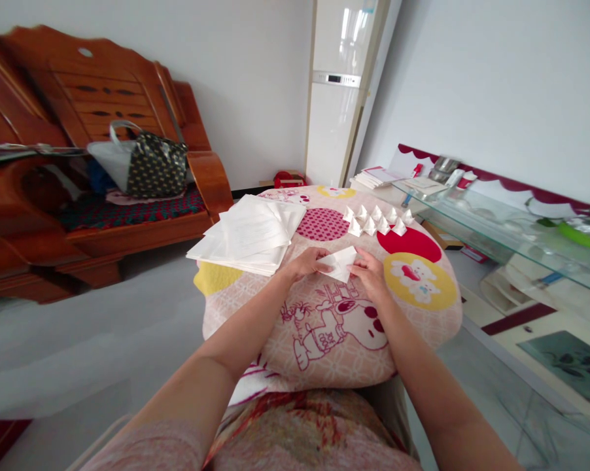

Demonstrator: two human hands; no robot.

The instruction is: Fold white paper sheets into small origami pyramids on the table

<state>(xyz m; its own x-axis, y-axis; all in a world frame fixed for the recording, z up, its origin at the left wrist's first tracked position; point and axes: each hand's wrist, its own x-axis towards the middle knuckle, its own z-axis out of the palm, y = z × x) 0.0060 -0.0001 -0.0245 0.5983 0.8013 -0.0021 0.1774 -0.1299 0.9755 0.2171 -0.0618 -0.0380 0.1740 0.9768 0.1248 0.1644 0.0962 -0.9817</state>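
Between my two hands, just above the patterned tablecloth (256, 314), is a piece of folded white paper (341, 263). My left hand (309, 263) pinches its left edge between thumb and fingers. At the right edge, my right hand (368, 269) grips it with the fingertips. Left of my hands lies a fanned stack of white paper sheets (250, 232), some with faint print. Beyond my right hand, several small folded paper pieces (369, 226) with pointed tips stand in rows.
At the right, a glass-topped stand (501, 219) holds papers, metal containers and a green item. A wooden sofa (103, 85) with a dark patterned bag (157, 165) is at the left. A tall white cabinet-like appliance (335, 124) stands in the far corner.
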